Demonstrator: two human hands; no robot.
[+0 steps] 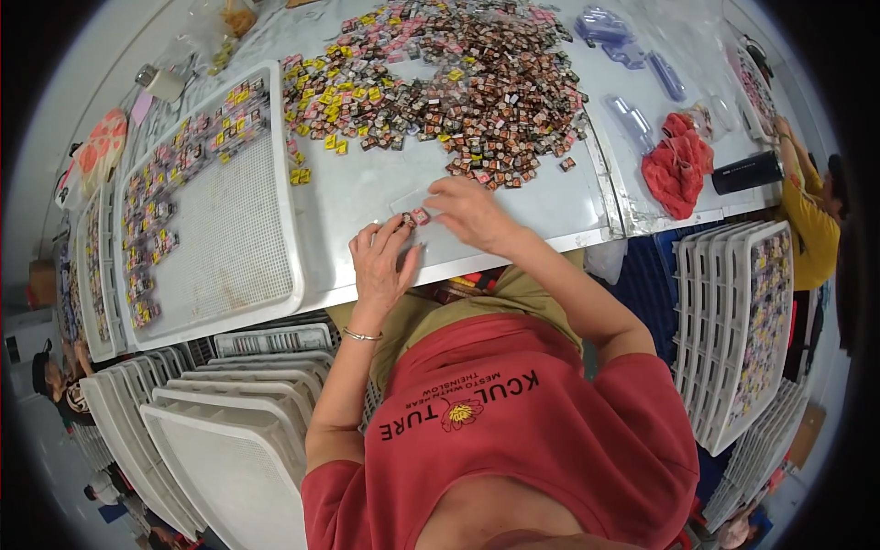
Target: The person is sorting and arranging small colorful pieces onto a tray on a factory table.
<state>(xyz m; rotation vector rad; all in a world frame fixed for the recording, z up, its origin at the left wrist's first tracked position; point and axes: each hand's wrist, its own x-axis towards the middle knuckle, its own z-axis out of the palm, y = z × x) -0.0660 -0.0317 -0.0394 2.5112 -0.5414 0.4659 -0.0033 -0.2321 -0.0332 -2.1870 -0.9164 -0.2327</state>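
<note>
The left hand point(378, 261) partly hid a small dark piece point(407, 220) under its fingertips, and a clear plastic item point(404, 200) just beyond was hard to make out; the upper edge of the picture cut off the heaped pieces point(513, 115). Bare table point(550, 206) lay to the right of the hands, its near edge close to the person's body, while a white mesh tray point(295, 247) bounded the left. A small pink piece point(422, 215) sat between the hands, just beside the right hand's point(470, 215) fingertips; whether either hand's fingers were clamped on anything, I could not tell.
</note>
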